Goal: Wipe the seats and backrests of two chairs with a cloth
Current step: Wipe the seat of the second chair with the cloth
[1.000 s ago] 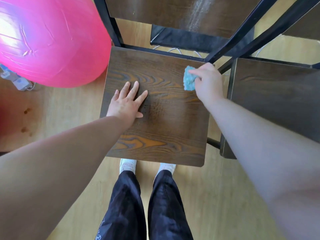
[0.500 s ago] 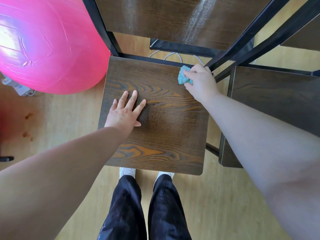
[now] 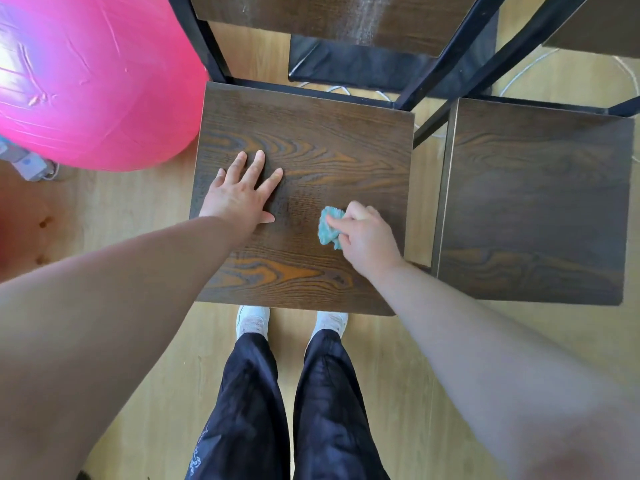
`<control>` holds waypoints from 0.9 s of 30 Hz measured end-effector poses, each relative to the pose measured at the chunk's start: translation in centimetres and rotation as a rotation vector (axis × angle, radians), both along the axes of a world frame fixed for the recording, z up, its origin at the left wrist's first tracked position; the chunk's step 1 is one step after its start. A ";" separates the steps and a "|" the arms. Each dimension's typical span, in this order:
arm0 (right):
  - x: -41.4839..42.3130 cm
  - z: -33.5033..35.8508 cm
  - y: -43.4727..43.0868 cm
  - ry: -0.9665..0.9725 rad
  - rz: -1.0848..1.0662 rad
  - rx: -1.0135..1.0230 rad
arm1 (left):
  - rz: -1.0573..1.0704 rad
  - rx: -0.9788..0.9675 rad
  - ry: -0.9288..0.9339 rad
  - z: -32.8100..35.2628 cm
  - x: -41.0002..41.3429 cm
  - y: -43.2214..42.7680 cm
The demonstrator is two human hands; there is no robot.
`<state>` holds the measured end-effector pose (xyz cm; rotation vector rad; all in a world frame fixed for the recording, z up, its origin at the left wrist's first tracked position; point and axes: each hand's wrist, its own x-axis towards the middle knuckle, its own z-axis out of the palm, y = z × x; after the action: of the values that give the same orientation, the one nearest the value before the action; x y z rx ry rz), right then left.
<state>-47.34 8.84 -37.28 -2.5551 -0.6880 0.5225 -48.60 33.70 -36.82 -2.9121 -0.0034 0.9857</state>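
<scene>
Cloth point(image 3: 328, 227), bunched small in right hand point(image 3: 367, 234) w/ fingers curled round it, sits pressed on near-right part of seat point(image 3: 311, 133), wadded prob. for a firmer rub. Flat on seat's left half lies left hand point(image 3: 242, 197), fingers straight, likely bracing it vs. sliding. Just beside at right, second seat point(image 3: 533, 202); pink ball point(image 3: 93, 81) at left.

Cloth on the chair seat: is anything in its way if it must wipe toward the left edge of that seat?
Yes. The left hand rests flat on the seat, directly left of the cloth gripped by the right hand.
</scene>
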 end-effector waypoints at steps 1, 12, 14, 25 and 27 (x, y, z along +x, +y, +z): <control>-1.6 0.0 -0.1 0.015 0.017 0.009 | 0.005 -0.002 0.009 0.1 0.1 0.0; -6.4 0.9 -1.1 0.284 0.071 0.025 | 0.069 0.019 0.022 1.7 0.8 -0.4; -2.1 1.2 -2.1 0.140 -0.032 0.082 | 0.115 0.029 0.051 1.5 0.9 -0.4; 18.5 2.8 -4.9 0.053 -0.563 0.070 | 0.145 0.056 0.148 0.3 1.2 -0.9; 18.9 2.3 -4.7 0.074 -0.551 0.062 | 0.132 0.064 0.151 0.2 1.1 -0.9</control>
<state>-28.39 4.15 -34.98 -2.5000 0.0379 0.3918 -47.54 32.79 -36.65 -2.8021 -0.2183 1.2002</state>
